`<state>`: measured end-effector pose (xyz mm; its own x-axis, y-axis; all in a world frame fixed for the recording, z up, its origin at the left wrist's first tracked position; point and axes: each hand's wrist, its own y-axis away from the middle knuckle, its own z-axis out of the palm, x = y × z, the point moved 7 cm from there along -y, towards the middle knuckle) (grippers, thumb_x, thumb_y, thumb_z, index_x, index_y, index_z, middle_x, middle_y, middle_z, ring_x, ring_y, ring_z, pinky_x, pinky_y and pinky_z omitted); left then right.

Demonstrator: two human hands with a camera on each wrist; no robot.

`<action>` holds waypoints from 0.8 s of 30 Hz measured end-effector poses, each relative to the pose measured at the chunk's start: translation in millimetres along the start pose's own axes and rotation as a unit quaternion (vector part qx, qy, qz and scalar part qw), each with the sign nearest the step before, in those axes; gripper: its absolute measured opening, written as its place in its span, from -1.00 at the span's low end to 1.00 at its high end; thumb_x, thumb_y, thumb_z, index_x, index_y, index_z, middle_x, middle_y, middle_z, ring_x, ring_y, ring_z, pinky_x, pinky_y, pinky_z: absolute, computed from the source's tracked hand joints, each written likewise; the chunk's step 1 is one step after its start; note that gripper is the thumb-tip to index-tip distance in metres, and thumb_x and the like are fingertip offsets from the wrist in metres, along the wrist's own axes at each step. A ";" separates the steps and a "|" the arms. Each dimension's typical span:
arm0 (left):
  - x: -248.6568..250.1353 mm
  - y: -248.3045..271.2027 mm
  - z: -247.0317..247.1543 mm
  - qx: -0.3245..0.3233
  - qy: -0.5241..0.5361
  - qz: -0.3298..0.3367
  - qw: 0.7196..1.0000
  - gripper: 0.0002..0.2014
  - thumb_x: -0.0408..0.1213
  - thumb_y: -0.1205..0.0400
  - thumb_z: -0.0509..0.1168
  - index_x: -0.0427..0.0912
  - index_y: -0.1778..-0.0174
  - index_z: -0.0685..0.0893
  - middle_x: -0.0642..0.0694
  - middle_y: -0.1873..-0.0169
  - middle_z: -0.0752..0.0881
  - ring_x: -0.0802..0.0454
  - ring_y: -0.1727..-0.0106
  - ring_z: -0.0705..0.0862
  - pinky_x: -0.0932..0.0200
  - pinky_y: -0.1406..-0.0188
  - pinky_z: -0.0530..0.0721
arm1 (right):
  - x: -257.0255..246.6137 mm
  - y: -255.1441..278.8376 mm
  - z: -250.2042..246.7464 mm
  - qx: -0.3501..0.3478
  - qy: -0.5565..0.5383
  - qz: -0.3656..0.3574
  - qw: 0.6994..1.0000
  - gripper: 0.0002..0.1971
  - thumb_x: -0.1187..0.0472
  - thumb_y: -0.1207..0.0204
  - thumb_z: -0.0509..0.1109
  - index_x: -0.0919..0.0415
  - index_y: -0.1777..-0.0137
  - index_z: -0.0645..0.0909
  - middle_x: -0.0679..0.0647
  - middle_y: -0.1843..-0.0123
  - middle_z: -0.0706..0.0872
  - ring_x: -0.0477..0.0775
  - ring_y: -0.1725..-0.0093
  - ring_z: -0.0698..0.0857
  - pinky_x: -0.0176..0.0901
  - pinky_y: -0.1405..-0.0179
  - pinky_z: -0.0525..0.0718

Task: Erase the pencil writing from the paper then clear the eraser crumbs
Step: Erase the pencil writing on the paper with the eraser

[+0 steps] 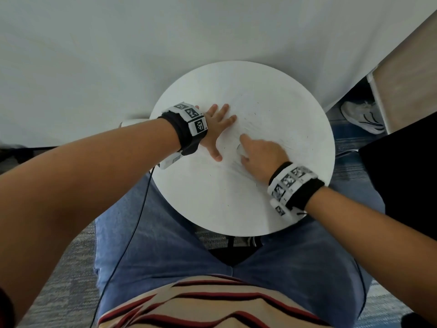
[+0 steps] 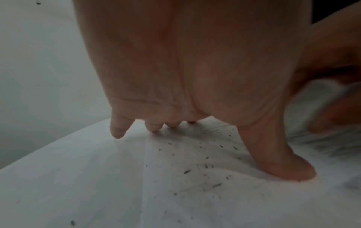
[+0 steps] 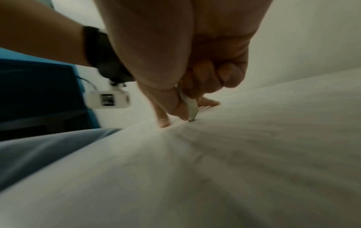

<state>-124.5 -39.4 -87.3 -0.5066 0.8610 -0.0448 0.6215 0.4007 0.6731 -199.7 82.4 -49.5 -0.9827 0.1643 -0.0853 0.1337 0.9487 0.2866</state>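
A white sheet of paper lies on the round white table, with faint grey pencil smears near its middle. My left hand presses flat on the paper with fingers spread; its thumb and fingertips push down. My right hand pinches a white eraser between thumb and fingers, its tip touching the paper just right of the left thumb. Dark eraser crumbs are scattered on the paper under the left palm. The right wrist view is motion-blurred.
The table stands against a white wall, above my knees in blue jeans. A black cable hangs from the left wrist. A white shoe and a dark object lie at the right.
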 end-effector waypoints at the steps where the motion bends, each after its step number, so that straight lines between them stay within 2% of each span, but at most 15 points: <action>1: 0.3 0.7 0.3 -0.001 -0.003 0.002 1.000 0.37 0.36 -0.39 0.53 0.07 -0.75 -0.41 -0.10 -0.73 -0.47 -0.26 -0.77 -0.31 -0.55 -0.65 0.00 | -15.5 6.7 5.6 -0.014 0.003 -0.031 0.999 -0.72 0.07 -0.68 0.18 0.13 -0.31 0.31 0.06 0.20 0.58 0.14 0.33 0.53 -0.09 0.40 0.44; 3: 1.3 1.7 -0.3 -0.002 -0.008 0.005 1.000 0.37 0.36 -0.39 0.53 0.07 -0.75 -0.41 -0.10 -0.73 -0.47 -0.26 -0.77 -0.31 -0.54 -0.66 -0.01 | -28.6 12.8 14.0 -0.044 -0.014 -0.074 0.996 -0.76 0.03 -0.68 0.16 0.09 -0.26 0.32 -0.01 0.24 0.52 0.14 0.31 0.57 -0.10 0.40 0.43; 6: 2.4 2.4 -1.6 -0.001 -0.003 0.003 1.000 0.36 0.33 -0.40 0.54 0.06 -0.76 -0.41 -0.11 -0.73 -0.46 -0.27 -0.77 -0.32 -0.48 -0.65 -0.04 | 7.1 -2.9 1.1 -0.022 -0.060 -0.007 0.998 -0.80 -0.05 -0.66 0.16 0.07 -0.06 0.36 0.01 0.27 0.56 0.18 0.29 0.61 -0.08 0.36 0.48; 9: 1.8 1.0 -1.5 0.002 -0.001 0.000 1.000 0.37 0.34 -0.40 0.54 0.06 -0.76 -0.41 -0.11 -0.73 -0.46 -0.27 -0.77 -0.32 -0.48 -0.65 -0.04 | 8.3 0.3 -0.5 0.013 -0.002 0.008 1.000 -0.79 0.04 -0.68 0.18 0.12 -0.20 0.36 0.12 0.13 0.67 0.17 0.32 0.54 -0.08 0.37 0.45; 11: 1.4 0.7 -0.6 -0.001 -0.003 0.004 1.000 0.38 0.35 -0.39 0.54 0.06 -0.75 -0.42 -0.11 -0.73 -0.47 -0.27 -0.77 -0.32 -0.49 -0.65 -0.04 | -19.7 9.9 9.8 -0.012 0.007 -0.042 0.999 -0.75 0.07 -0.69 0.17 0.12 -0.29 0.33 0.07 0.14 0.64 0.14 0.32 0.53 -0.10 0.40 0.42; 13: 1.2 1.0 -0.1 -0.003 -0.004 0.007 1.000 0.38 0.35 -0.38 0.54 0.07 -0.76 -0.42 -0.10 -0.73 -0.47 -0.26 -0.77 -0.32 -0.50 -0.65 -0.04 | -28.6 12.5 14.8 -0.044 -0.021 -0.075 0.996 -0.77 0.02 -0.69 0.16 0.08 -0.25 0.35 0.01 0.19 0.58 0.15 0.28 0.59 -0.10 0.40 0.45; 16: 1.9 0.7 -0.8 -0.002 -0.005 0.002 1.000 0.38 0.34 -0.39 0.54 0.07 -0.75 -0.42 -0.10 -0.73 -0.47 -0.26 -0.77 -0.33 -0.51 -0.64 -0.04 | 5.9 -1.5 0.5 -0.014 -0.070 -0.020 0.997 -0.79 -0.06 -0.66 0.17 0.07 -0.09 0.40 0.04 0.22 0.62 0.19 0.27 0.64 -0.08 0.36 0.50; 18: 2.3 0.2 -1.0 0.000 -0.001 0.000 1.000 0.37 0.33 -0.40 0.54 0.06 -0.76 -0.42 -0.11 -0.73 -0.47 -0.27 -0.77 -0.33 -0.49 -0.65 -0.03 | 16.1 -0.8 -0.8 0.010 -0.023 0.007 1.000 -0.76 -0.02 -0.68 0.18 0.12 -0.17 0.38 0.09 0.19 0.63 0.17 0.33 0.56 -0.08 0.37 0.46; 21: 1.6 0.6 -0.2 0.000 -0.001 0.004 1.000 0.37 0.34 -0.39 0.54 0.06 -0.75 -0.42 -0.11 -0.73 -0.46 -0.27 -0.77 -0.33 -0.50 -0.65 -0.01 | -15.1 12.6 14.8 -0.020 0.000 -0.046 0.999 -0.74 0.01 -0.68 0.17 0.12 -0.25 0.32 0.06 0.20 0.58 0.17 0.33 0.54 -0.07 0.37 0.49; 23: 1.9 0.2 0.3 0.000 -0.004 0.007 1.000 0.38 0.34 -0.38 0.54 0.06 -0.75 -0.41 -0.11 -0.73 -0.46 -0.26 -0.77 -0.32 -0.52 -0.64 0.00 | -23.1 15.1 20.2 -0.050 -0.015 -0.086 0.995 -0.80 -0.01 -0.67 0.15 0.07 -0.15 0.31 0.02 0.23 0.57 0.18 0.30 0.61 -0.04 0.35 0.57; 24: 2.0 -0.1 0.3 0.000 -0.006 0.007 1.000 0.38 0.34 -0.38 0.54 0.06 -0.75 -0.41 -0.11 -0.73 -0.46 -0.26 -0.77 -0.32 -0.53 -0.64 0.01 | -16.0 10.5 16.3 -0.044 -0.018 -0.082 0.995 -0.83 -0.02 -0.67 0.15 0.05 -0.08 0.30 0.03 0.24 0.59 0.18 0.30 0.62 -0.03 0.35 0.59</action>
<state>-125.4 -37.6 -87.7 -0.4901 0.8705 -0.0446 0.6283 0.3883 0.6742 -180.4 94.2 -60.7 -0.9849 0.0201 -0.1719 -0.0418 0.9363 0.3488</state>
